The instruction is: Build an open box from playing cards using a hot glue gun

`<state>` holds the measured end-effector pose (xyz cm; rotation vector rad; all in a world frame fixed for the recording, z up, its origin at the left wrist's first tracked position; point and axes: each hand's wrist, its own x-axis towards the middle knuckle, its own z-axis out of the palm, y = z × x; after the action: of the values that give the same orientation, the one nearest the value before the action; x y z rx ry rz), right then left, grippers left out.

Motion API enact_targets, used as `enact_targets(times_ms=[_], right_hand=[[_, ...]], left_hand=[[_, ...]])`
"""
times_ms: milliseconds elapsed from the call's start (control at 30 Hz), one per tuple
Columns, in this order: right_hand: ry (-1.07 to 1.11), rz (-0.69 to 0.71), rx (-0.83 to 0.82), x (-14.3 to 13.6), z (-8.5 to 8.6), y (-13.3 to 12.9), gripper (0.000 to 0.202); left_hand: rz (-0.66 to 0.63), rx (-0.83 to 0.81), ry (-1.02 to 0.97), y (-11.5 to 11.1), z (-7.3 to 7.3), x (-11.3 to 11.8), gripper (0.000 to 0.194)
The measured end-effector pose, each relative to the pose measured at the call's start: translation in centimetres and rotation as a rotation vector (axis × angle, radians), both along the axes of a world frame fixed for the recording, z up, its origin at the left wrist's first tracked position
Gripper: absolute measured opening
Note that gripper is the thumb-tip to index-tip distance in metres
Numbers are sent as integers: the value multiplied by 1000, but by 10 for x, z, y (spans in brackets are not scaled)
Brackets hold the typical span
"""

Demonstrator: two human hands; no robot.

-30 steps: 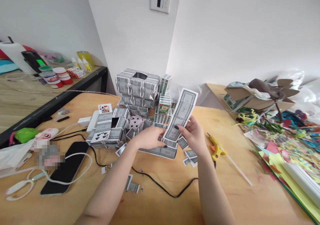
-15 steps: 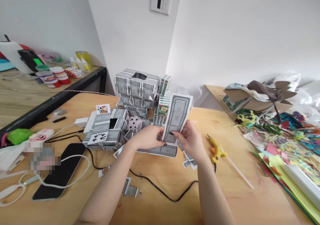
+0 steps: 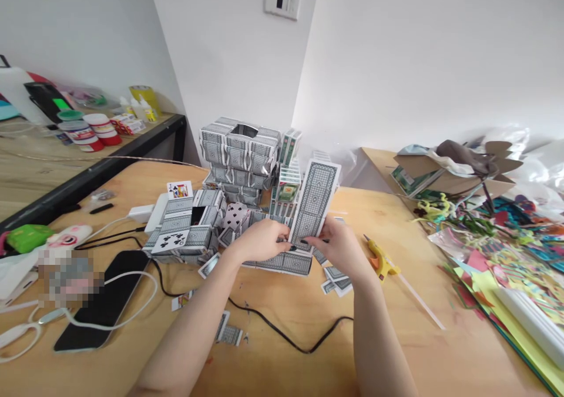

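Observation:
A tall strip of playing cards (image 3: 315, 200), grey patterned backs showing, stands upright and tilts slightly right. My right hand (image 3: 342, 247) pinches its lower right edge, thumb in front and the other fingers mostly hidden behind. At the strip's lower left edge, my left hand (image 3: 263, 241) is closed with thumb and fingertips against it. The strip's foot meets a low block covered in cards (image 3: 282, 264). Behind my hands rise a stacked card structure (image 3: 240, 156) and a column of green card boxes (image 3: 288, 191). A flat card-covered block (image 3: 189, 232) lies to the left.
A yellow glue gun (image 3: 382, 260) with a long clear stick lies at the right. Loose cards (image 3: 338, 281) and a black cable (image 3: 282, 337) lie nearby. To the left is a phone (image 3: 103, 303); paper scraps (image 3: 502, 268) and a cardboard box (image 3: 434, 174) fill the far right.
My right thumb has slid lower on the card strip, near its foot. The strip has shifted slightly right and down, still upright between my hands.

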<state>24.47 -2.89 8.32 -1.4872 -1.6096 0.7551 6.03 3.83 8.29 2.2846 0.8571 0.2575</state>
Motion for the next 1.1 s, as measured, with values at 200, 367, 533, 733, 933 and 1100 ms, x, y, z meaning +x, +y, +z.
enact_targets(times_ms=[200,367,533,733,933,1100], right_hand=[[-39,41,-33,1,3,-1,25],[-67,12,9,-4,4,-3,24],[-119,-9,59,-4,4,0,24],[-158,-45,24,5,-4,7,22],[-144,-116,55,14,-18,18,23],[-101,-47,-3,20,-21,20,24]], left_hand=[[-21,37,8,-1,-1,1,17],[-14,38,-10,0,-3,0,19],[7,106,-68,1,-5,1,21],[94,312,19,-2,-2,7,19],[91,403,118,-7,2,1,54],[33,318,296,-8,-4,-4,23]])
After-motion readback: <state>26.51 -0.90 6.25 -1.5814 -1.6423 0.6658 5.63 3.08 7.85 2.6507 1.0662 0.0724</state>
